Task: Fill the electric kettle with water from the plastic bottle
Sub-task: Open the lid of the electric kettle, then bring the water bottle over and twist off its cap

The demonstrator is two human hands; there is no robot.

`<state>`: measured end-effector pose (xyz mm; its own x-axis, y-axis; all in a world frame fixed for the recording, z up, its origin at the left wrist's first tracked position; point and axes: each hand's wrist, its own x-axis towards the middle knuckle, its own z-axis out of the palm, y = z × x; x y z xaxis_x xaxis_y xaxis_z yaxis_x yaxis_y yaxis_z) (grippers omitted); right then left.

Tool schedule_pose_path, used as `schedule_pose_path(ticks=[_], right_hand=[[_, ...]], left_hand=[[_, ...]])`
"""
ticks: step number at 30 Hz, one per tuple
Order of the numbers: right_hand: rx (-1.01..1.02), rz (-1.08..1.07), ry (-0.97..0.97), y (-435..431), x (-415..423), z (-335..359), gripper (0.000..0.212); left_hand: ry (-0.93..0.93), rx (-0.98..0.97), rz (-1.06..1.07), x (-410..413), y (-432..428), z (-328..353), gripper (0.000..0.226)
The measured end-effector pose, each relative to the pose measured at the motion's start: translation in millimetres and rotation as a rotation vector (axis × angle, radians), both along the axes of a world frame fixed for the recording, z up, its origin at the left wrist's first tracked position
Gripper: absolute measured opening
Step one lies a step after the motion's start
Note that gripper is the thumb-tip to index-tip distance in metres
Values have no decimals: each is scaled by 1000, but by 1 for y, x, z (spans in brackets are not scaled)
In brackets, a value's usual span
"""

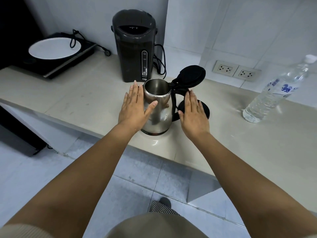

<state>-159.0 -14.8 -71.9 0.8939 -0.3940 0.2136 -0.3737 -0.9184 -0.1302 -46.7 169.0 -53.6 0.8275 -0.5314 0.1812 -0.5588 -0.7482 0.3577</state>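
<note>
With the lid (192, 75) already tipped back, reach next for the bottle (276, 91), well apart to the right on the counter (82, 93). Unscrew the white cap (310, 58) first; grip low, as thin ribbed clear plastic will buckle. Pour slowly into the round steel mouth of the kettle (157, 107), standing near the counter's front edge beside its black base (205, 109). Left hand (134, 107) flat, fingers spread, against the shiny wall; right hand (193, 112) open, hovering by the black handle (175, 102), holding nothing.
</note>
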Motion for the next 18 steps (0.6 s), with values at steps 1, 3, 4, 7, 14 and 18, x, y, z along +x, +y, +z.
schedule_pose_path(ticks=[1, 3, 4, 7, 14, 18], right_hand=[[-10, 4, 5, 0, -3, 0, 64], [-22, 1, 6, 0, -10, 1, 63], [-25, -5, 3, 0, -14, 1, 63], [-31, -41, -5, -4, -30, 1, 62], [-32, -197, 3, -32, -84, -2, 59], [-30, -322, -33, -61, -112, 2, 58]], left_hand=[[-8, -6, 10, -3, 1, 0, 84], [-29, -44, 14, -12, 2, 2, 82], [-48, -63, 6, -18, 1, 2, 81], [-138, -94, -31, -40, -4, 6, 76], [-176, -136, -299, -86, -46, 3, 69], [-139, -59, -383, -103, -82, -3, 69]])
